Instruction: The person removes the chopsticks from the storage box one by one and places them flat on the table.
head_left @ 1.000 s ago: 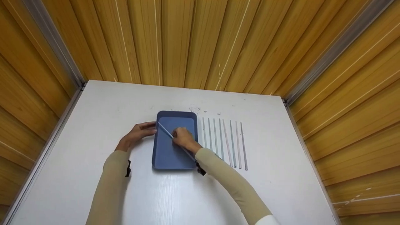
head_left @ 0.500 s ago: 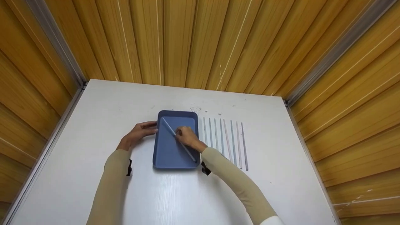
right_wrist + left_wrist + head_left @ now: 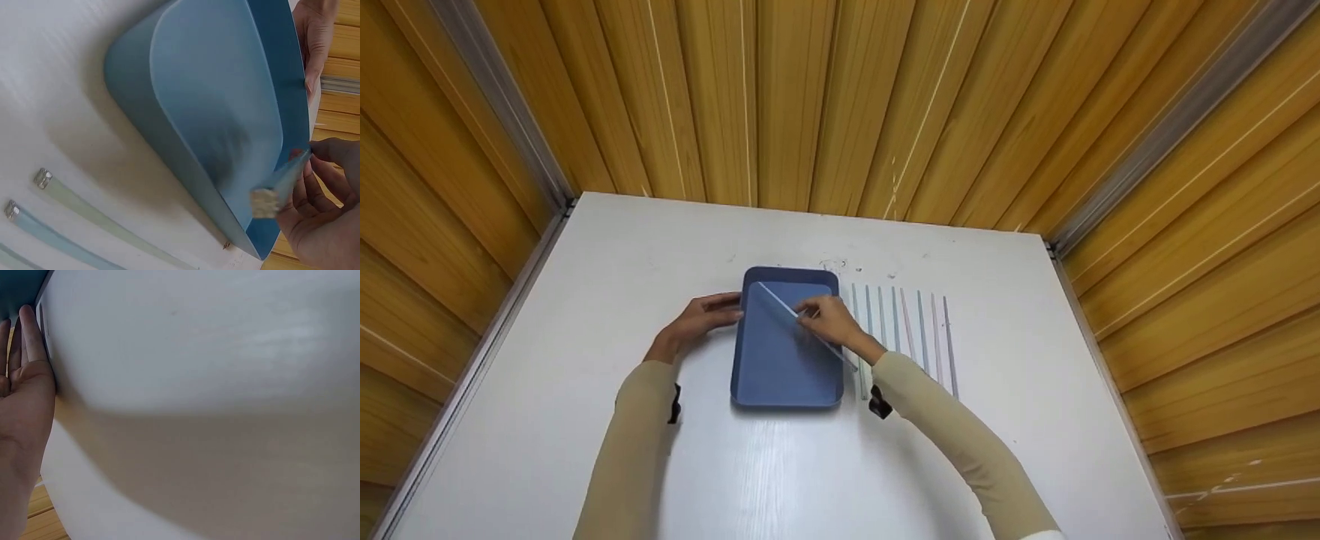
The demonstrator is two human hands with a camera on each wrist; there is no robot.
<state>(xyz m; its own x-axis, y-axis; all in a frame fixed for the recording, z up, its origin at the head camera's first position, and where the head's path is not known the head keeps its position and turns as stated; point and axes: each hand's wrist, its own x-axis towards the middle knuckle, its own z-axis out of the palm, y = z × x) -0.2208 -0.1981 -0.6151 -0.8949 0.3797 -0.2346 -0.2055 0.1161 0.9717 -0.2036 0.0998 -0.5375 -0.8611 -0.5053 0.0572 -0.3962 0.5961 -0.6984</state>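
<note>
A blue rectangular tray point(image 3: 780, 375) stands on the white table. My left hand point(image 3: 697, 319) touches its left wall with fingers fairly straight; in the left wrist view, that hand's fingertips point(image 3: 26, 312) are at the tray wall. Between thumb and fingers my right hand point(image 3: 834, 321) pinches a pale blue chopstick point(image 3: 777, 299) above the tray. It slants, its far end over the tray floor and its near end past the right rim. Up close in the right wrist view, the chopstick point(image 3: 288, 180) shows a silvery capped end toward the camera.
Several pale blue, green, pink and grey chopsticks point(image 3: 947, 337) lie side by side right of the tray, partly hidden by my right forearm. Wood-patterned panels point(image 3: 787, 105) enclose the table point(image 3: 735, 480) at the back and sides.
My right hand has moved right with the chopstick, whose near end has passed from inside the tray to beyond its right rim. My left hand stays at the tray's left side.
</note>
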